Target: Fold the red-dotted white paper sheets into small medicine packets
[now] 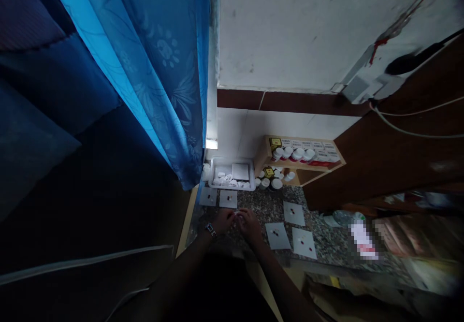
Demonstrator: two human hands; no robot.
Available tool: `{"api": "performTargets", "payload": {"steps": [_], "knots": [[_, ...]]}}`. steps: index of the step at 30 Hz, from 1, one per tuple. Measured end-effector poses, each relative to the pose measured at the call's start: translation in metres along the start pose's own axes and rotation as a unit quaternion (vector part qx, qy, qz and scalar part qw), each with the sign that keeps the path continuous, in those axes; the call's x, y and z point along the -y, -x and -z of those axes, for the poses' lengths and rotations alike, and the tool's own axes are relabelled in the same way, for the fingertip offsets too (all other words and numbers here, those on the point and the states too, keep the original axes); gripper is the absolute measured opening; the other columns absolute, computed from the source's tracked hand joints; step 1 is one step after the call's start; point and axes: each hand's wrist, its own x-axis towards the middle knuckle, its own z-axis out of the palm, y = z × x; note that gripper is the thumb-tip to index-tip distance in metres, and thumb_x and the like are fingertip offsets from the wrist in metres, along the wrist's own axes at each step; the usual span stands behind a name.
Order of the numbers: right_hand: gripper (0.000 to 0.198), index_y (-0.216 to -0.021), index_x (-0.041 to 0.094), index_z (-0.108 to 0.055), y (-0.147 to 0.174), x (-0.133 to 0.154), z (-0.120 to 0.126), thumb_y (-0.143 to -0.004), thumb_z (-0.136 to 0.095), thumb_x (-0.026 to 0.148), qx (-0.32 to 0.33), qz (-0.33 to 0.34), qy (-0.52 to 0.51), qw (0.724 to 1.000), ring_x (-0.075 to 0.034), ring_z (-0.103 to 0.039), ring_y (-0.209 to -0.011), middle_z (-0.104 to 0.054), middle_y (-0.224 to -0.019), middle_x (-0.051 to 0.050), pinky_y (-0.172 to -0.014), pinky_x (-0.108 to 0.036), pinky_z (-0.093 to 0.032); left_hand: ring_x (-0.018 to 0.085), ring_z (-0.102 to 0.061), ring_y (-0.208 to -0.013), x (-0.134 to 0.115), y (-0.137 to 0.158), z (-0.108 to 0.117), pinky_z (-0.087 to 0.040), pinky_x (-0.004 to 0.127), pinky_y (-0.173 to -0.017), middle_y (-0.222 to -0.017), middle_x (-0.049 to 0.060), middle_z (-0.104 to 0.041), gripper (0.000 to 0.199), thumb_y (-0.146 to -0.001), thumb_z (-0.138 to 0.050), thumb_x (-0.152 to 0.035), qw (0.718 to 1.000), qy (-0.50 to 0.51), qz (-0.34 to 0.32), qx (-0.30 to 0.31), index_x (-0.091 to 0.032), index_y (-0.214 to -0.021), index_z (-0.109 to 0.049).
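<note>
My left hand (224,221), with a watch (210,230) at its wrist, and my right hand (248,222) meet over the speckled stone counter (250,199). Their fingers are closed on a small piece of white paper (236,213), mostly hidden by the fingers. Beyond my left hand lie two white paper squares (228,198) with small dark pills on them. To the right of my right hand are three more paper squares (278,240), each bearing a few pills; some look red, others dark.
A clear plastic tray (211,174) at the back holds folded white papers (228,181) and a stack of square sheets (240,171). Beside it, a wooden shelf (305,168) carries white bottles (297,155) and boxes. A blue curtain (166,70) hangs left; a plastic bottle (344,218) lies right.
</note>
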Motion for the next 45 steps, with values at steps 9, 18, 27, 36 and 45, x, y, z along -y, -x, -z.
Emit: {"api": "performTargets", "payload": {"steps": [9,18,27,36,45], "knots": [[0.017,-0.079,0.022,-0.064,0.002,0.001,0.014,-0.083,-0.048,0.026,0.034,0.053,0.007,0.998,-0.018,-0.054,-0.089,-0.06,-0.091,-0.006,-0.078,-0.032,-0.044,0.01,-0.045,-0.05,0.0,0.004,0.0,-0.034,0.02,-0.05,-0.047,-0.004,-0.048,0.027,-0.076,-0.046,-0.028,0.994,0.102,0.025,0.019,-0.014,-0.054,-0.051],[0.016,-0.083,0.021,-0.059,0.0,0.008,0.024,-0.086,-0.043,0.024,0.089,0.047,0.037,0.994,-0.017,-0.052,-0.089,-0.058,-0.095,-0.006,-0.075,-0.028,-0.042,0.01,-0.052,-0.06,0.004,0.008,-0.005,-0.042,0.02,-0.055,-0.072,0.0,-0.059,0.022,-0.07,-0.06,-0.03,0.986,0.164,-0.01,0.007,-0.015,-0.087,-0.059],[0.015,-0.089,0.022,-0.058,0.008,0.005,0.012,-0.084,-0.044,0.024,0.078,0.022,-0.032,0.996,-0.018,-0.054,-0.096,-0.056,-0.107,-0.007,-0.08,-0.031,-0.044,0.011,-0.044,-0.058,-0.011,0.008,0.015,-0.033,0.021,-0.056,-0.056,-0.002,-0.054,0.019,-0.075,-0.054,-0.024,0.995,-0.018,-0.083,0.056,-0.012,-0.061,-0.06],[0.015,-0.084,0.02,-0.063,-0.001,0.006,0.008,-0.08,-0.049,0.025,0.111,-0.04,-0.073,0.99,-0.018,-0.056,-0.093,-0.06,-0.103,-0.007,-0.079,-0.03,-0.045,0.01,-0.044,-0.056,0.002,0.01,-0.004,-0.033,0.021,-0.055,-0.056,-0.002,-0.053,0.017,-0.072,-0.055,-0.023,0.999,0.019,-0.01,-0.042,-0.012,-0.059,-0.058],[0.021,-0.092,0.021,-0.063,-0.009,0.007,0.009,-0.077,-0.048,0.02,0.125,-0.028,-0.127,0.984,-0.018,-0.056,-0.094,-0.061,-0.103,-0.006,-0.083,-0.032,-0.044,0.01,-0.051,-0.059,0.002,0.009,-0.015,-0.04,0.021,-0.055,-0.06,-0.003,-0.052,0.027,-0.068,-0.063,-0.038,0.963,0.246,0.025,-0.109,-0.016,-0.067,-0.047]]}}
